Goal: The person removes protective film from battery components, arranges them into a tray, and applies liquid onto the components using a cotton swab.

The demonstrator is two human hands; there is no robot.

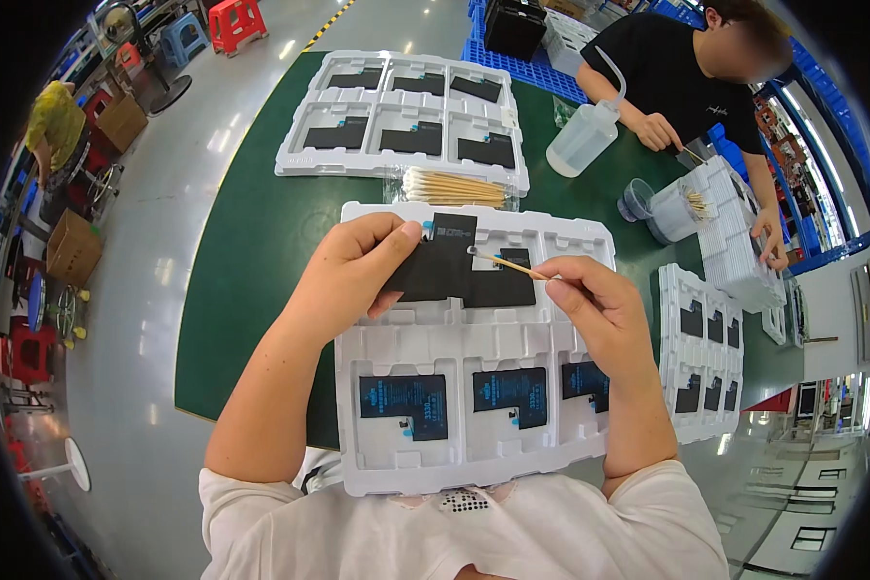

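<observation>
My left hand (362, 261) pinches a flat, black L-shaped battery (433, 271) at its left edge, raised over the upper part of a white plastic tray (396, 340). Between the fingers of my right hand (594, 304) is a wooden cotton swab (509, 264). Its greyish tip is at the battery's right edge; whether it touches I cannot tell. Partly behind the swab, another black battery (503, 294) lies in the tray's upper middle compartment. The lower row holds batteries with blue print, one (430, 411) at the left and another (535, 391) in the middle.
Behind my tray lie a bundle of cotton swabs (454, 186) and a second battery-filled tray (300, 159). A squeeze bottle (582, 140) and a tub of swabs (675, 215) stand right. Across the green table (227, 319), a co-worker (667, 82) handles stacked white trays (735, 232).
</observation>
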